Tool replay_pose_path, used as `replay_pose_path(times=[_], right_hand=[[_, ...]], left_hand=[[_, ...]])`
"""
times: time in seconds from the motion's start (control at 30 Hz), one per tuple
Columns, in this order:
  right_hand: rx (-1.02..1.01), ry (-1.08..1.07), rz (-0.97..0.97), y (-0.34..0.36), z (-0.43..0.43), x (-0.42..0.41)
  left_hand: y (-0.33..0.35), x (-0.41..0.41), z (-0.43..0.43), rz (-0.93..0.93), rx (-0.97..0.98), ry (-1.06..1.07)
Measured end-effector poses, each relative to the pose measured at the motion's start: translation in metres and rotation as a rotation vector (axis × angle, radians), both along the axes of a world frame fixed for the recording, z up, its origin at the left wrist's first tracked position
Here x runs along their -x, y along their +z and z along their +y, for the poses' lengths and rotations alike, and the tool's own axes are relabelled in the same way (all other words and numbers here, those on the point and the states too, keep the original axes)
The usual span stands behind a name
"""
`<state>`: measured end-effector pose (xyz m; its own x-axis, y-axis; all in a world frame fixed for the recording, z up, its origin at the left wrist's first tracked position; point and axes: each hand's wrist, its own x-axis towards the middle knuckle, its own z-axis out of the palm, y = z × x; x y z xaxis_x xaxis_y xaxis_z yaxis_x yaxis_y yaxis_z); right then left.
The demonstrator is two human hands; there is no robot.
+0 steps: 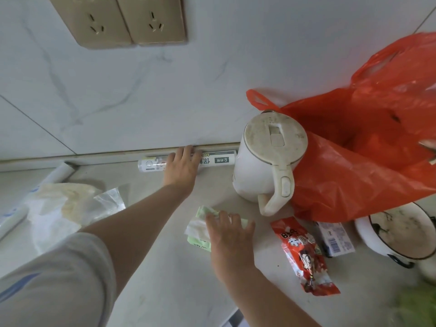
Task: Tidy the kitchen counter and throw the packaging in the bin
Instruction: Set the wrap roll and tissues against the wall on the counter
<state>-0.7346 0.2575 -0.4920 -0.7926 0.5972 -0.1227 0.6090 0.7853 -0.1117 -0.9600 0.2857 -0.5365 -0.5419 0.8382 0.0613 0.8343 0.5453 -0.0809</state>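
A white cling-film roll (219, 159) lies along the back edge of the counter against the wall. My left hand (182, 167) reaches across and lies over its middle, fingers draped on it. Nearer to me, my right hand (230, 233) rests with spread fingers on a light green wipes packet (198, 228). A red snack wrapper (304, 256) lies to the right of that hand, with a blue-and-white packet (336, 239) beside it. Crumpled clear plastic packaging (68, 208) sits at the left.
A white electric kettle (266, 161) stands at the back right, touching a big orange plastic bag (365, 149). A white enamel pot (398, 230) sits at the right edge. Another white roll (60, 174) lies at the far left. Wall sockets (118, 20) are above.
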Motion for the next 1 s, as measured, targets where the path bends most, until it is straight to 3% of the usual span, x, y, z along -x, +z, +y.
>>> replay_pose_path(times=[0.13, 0.33, 0.63, 0.83, 1.0], right_hand=[[0.033, 0.013, -0.023, -0.001, -0.001, 0.001], [0.053, 0.006, -0.047, 0.002, -0.003, 0.001], [-0.087, 0.167, -0.051, 0.011, 0.010, 0.033], [-0.147, 0.111, -0.173, 0.023, 0.023, 0.088], [-0.195, 0.111, -0.144, 0.021, -0.009, 0.061]], left_hand=[[0.009, -0.001, -0.019, -0.029, -0.043, -0.022], [0.029, -0.035, -0.100, -0.174, -0.255, 0.028], [0.062, -0.102, -0.227, -0.374, -0.265, 0.053], [0.060, -0.129, -0.280, -0.414, -0.282, 0.132], [0.060, -0.138, -0.306, -0.427, -0.269, 0.141]])
